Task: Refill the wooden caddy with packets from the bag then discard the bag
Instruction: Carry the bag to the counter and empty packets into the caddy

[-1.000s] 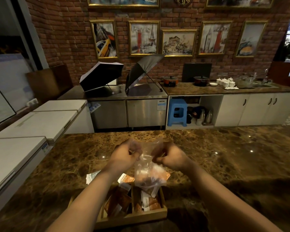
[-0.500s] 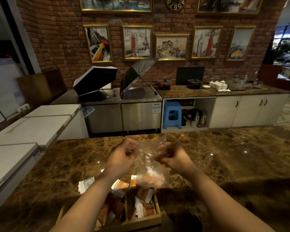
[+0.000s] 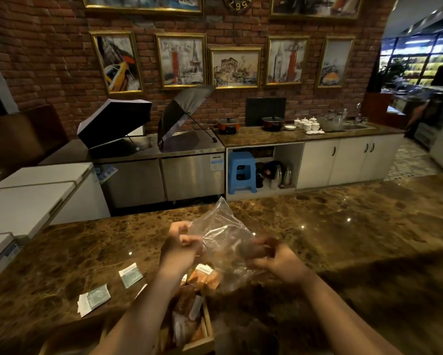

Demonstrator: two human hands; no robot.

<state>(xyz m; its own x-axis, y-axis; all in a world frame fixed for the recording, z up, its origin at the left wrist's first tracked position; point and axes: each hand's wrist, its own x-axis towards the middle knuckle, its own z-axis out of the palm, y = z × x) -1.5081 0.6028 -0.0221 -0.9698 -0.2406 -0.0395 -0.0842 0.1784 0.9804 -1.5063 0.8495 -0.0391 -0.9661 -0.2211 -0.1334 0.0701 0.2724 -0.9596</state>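
A clear plastic bag (image 3: 223,234) is held up over the marble counter (image 3: 343,231), tipped with one corner pointing up. My left hand (image 3: 180,248) grips its left side and my right hand (image 3: 271,257) grips its right side, partly seen through the plastic. Orange packets (image 3: 203,276) sit at the bag's low end, right above the wooden caddy (image 3: 207,329). The caddy stands at the near edge, holding several orange and white packets; my left forearm hides its left part.
Two pale green-white packets (image 3: 130,275) (image 3: 93,301) lie loose on the counter left of the caddy. White chest freezers (image 3: 30,201) stand at the left. Beyond the counter are steel units with open umbrellas (image 3: 112,121), a blue stool (image 3: 242,172) and white cabinets.
The bag has been tipped from hanging upright to slanting, its contents sliding down towards the caddy. My hands have spread apart. The view has shifted right, so the caddy sits lower.
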